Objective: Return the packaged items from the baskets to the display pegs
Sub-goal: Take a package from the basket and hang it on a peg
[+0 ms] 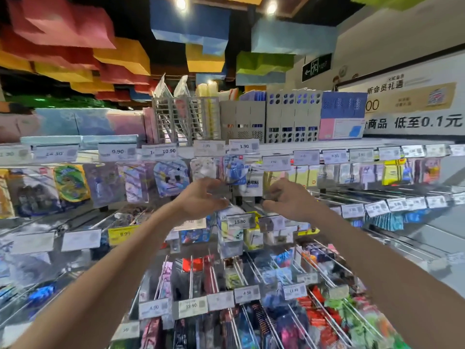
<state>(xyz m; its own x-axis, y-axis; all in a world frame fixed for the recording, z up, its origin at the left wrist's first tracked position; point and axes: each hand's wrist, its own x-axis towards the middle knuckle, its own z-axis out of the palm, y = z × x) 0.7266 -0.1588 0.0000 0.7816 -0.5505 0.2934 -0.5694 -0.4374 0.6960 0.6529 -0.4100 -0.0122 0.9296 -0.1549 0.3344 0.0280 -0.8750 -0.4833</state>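
Head view: left hand [201, 197] pinches top of clear-wrapped white-and-blue package [227, 239] on middle peg row. Right hand [289, 200] curls round dark peg tip [263, 199]. White 15.90 price tag [239, 221] hangs across package; yellow packs [253, 238] just beside.

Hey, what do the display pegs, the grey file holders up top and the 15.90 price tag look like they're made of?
The display pegs look like metal wire: thin, silvery, shiny rods. The grey file holders seem moulded plastic, matte, with slots and round holes. The 15.90 price tag looks like paper in a clear glossy plastic sleeve, though blur leaves that open.
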